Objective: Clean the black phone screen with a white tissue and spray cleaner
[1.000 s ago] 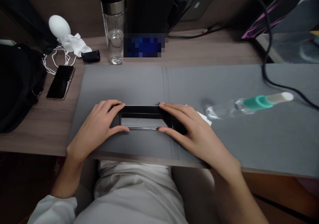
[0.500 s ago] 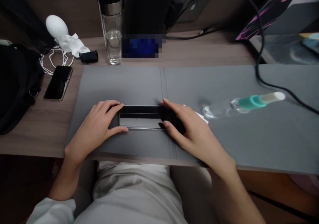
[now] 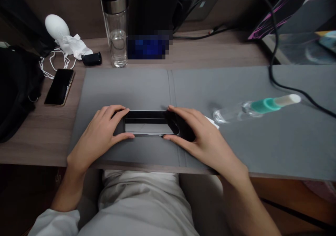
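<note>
A black smartphone [image 3: 149,123] lies sideways on the grey desk mat [image 3: 126,87], its dark glossy screen facing up with a pale reflection across it. My left hand [image 3: 105,126] grips the phone's left end, fingertips on the far long edge and thumb on the near edge. At the other end my right hand [image 3: 196,131] has the same hold, fingers behind and thumb in front. Part of a small white piece [image 3: 212,122], perhaps paper, shows beyond my right hand. Close to it is a clear spray bottle [image 3: 232,113] with a green collar and white cap.
A second phone [image 3: 60,86] lies on the wood at left, near white cables and a black bag [image 3: 18,92]. Behind the mat stand a glass water bottle [image 3: 118,36], a black clip-like piece [image 3: 91,59] and a white egg-shaped device [image 3: 57,26]. A black cable [image 3: 273,61] crosses the right side.
My right thumb lifted over the screen half a second ago and is now back at the phone's near edge. The view has shifted slightly; my left hand keeps its hold.
</note>
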Available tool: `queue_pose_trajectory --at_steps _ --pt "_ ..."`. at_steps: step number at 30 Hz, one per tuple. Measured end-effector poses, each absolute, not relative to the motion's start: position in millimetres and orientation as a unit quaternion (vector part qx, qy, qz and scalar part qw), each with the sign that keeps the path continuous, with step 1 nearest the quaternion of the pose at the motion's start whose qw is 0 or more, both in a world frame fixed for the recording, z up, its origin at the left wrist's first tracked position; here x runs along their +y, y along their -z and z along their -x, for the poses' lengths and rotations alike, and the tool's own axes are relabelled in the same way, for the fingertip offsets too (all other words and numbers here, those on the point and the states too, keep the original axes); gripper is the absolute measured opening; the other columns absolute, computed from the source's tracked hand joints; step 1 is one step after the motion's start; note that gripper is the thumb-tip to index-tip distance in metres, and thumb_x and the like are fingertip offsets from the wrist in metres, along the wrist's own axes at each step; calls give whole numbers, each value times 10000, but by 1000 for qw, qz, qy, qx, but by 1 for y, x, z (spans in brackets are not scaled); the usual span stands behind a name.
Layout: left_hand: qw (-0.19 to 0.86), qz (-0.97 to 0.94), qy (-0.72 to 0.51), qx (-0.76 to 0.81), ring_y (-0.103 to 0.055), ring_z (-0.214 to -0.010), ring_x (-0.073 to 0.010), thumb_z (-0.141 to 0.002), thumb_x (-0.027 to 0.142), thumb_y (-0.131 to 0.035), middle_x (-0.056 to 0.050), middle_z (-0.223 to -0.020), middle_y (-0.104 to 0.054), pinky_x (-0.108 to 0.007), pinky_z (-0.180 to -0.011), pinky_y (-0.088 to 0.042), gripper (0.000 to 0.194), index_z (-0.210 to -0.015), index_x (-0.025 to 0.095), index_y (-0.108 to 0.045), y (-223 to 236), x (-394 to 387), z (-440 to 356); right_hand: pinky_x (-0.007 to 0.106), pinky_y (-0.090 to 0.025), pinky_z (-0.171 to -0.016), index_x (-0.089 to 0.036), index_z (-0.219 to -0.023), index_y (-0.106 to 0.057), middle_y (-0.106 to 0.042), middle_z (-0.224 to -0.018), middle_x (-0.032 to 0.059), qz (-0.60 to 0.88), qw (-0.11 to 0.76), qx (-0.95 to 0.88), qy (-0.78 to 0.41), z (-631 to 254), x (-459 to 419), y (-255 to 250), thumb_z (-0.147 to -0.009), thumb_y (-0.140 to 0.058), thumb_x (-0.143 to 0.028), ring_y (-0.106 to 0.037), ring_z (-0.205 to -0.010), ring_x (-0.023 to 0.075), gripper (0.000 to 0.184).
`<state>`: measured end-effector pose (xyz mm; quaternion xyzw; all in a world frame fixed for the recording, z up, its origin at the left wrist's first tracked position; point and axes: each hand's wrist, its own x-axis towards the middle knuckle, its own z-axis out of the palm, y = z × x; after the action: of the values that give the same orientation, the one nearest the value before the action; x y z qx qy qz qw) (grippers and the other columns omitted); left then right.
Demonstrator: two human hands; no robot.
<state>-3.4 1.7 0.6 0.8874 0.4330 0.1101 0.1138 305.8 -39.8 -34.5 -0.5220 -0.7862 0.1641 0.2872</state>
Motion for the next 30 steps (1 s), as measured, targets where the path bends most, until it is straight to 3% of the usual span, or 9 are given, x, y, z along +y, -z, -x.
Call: queue_pose_trajectory --at_steps 9,14,30 --pt "103 -890 -106 431 -580 -1337 -331 -975 551 -711 -142 -1490 -594 -526 -1127 -493 662 -1508 208 -522 1 4 4 537 -548 -1081 -330 -1559 -490 -680 -1435 116 527 288 -781 -172 -306 -39 34 -986 -686 -571 -667 -1277 334 652" --pt "98 -892 -106 428 -579 -1337 -325 -985 560 -692 -138 -1501 -587 -519 -1130 -491 660 -1515 209 -515 3 4 4 507 -580 -1006 -309 -1536 -520 -712 -1349 121 533 287 -777 -172 -306 -40 32 -987 -665 -601 -695 -1189 324 638" --pt "103 -892 -107 428 -580 -1332 -333 -994 549 -700 -137 -1499 -590 -536 -1116 -502 651 -1535 244 -505 1 3 3 535 -565 -1033 -346 -1538 -528 -685 -1362 112 552 290 -748 -228 -306 -41 29 -978 -674 -612 -674 -1219 336 637"
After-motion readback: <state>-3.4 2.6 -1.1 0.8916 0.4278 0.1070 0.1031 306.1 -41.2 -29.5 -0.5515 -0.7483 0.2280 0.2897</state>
